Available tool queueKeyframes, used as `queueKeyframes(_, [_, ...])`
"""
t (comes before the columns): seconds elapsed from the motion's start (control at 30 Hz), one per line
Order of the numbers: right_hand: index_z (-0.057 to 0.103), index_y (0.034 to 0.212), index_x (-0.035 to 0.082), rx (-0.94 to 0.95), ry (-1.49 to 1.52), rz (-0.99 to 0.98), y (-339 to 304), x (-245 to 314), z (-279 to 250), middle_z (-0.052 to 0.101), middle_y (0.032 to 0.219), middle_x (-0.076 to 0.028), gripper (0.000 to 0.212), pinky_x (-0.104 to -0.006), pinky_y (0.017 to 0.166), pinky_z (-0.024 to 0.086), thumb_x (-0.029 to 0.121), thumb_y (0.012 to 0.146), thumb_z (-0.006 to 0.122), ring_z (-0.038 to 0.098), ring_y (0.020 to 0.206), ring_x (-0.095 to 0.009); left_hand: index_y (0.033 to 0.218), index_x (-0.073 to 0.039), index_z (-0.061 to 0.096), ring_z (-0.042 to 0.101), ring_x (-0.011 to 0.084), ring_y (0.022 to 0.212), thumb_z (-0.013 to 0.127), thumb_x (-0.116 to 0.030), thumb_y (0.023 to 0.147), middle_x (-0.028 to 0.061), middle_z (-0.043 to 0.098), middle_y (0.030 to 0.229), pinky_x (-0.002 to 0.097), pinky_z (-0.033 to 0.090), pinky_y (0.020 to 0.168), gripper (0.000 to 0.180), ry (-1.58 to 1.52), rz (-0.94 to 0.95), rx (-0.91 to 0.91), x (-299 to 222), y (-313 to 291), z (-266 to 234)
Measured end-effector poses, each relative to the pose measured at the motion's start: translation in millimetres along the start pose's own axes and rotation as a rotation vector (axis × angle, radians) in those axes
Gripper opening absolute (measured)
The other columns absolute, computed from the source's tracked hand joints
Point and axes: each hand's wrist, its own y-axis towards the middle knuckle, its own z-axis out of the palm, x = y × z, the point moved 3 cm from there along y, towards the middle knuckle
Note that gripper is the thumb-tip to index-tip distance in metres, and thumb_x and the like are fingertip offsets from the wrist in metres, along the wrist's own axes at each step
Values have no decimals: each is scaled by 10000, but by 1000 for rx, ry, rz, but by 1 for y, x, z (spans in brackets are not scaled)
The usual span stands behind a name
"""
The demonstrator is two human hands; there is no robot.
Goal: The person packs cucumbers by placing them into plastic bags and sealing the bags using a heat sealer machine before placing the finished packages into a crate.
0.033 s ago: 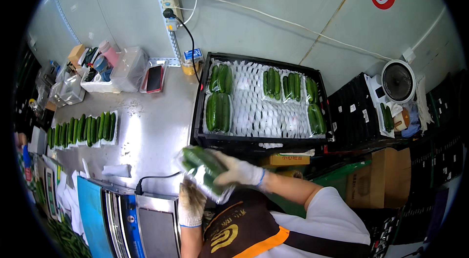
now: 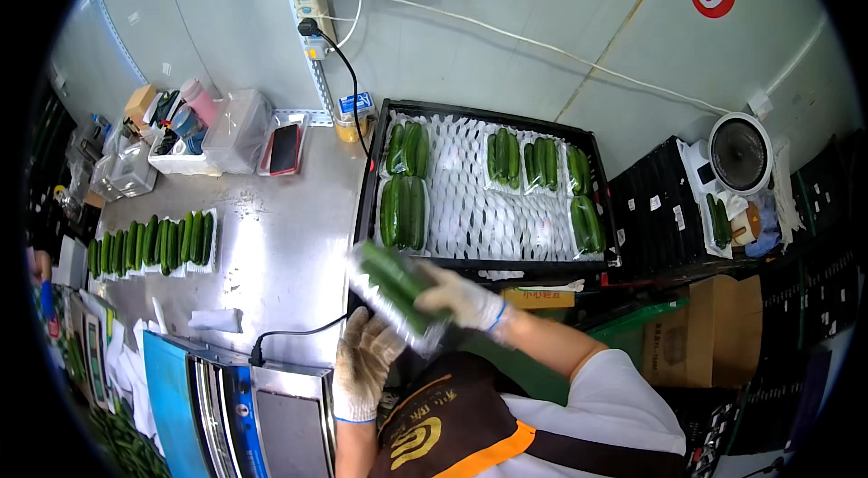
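Currently packing step judged in hand: clear-wrapped pack of cucumbers (image 2: 395, 283) gripped by right hand (image 2: 459, 297), held tilted above metal table (image 2: 289, 234) edge, just beside black crate (image 2: 493, 116). Left hand (image 2: 363, 362) gloved, fingers loosely spread below pack, nothing held. Crate lined with white foam netting (image 2: 470, 207); several packs already laid, middle stretch bare. Next move judged: pack to be carried over crate rim, set flat in bare spot beside laid packs, grip kept gentle on wrap.
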Motion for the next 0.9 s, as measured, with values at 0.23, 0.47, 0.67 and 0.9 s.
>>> queueKeyframes(0.23, [261,1417,23,-819,-231,-186,41,107,-117,549,1172,-213,912,-413,761,559,182,666,753,608,985,-311,1248,38,459,640,309,873,650,-291,867,234,600,1080,445,559,796,539,117,-122,-261,14,-15,-13])
queueKeyframes(0.47, [301,1400,16,-1093,-962,-68,116,109,-245,528,1231,-271,948,-401,952,450,393,652,746,560,1103,-380,1225,51,477,646,299,840,616,-183,881,226,618,1035,415,553,761,438,156,-148,-369,25,-27,-19])
queueKeyframes(0.67, [260,1418,66,-1170,-1334,66,129,111,-217,412,1295,-299,944,-486,980,399,485,695,698,428,1206,-446,1215,43,496,650,285,832,605,-163,887,215,622,1026,407,552,764,403,150,-118,-460,21,-37,-31])
queueKeyframes(0.9, [349,1386,87,-1037,-1846,-116,122,90,-185,286,1416,-266,721,-551,1011,332,333,782,657,307,1288,-452,1204,53,496,653,275,831,599,-152,887,209,624,1032,398,558,763,392,91,-82,-529,12,-57,-41])
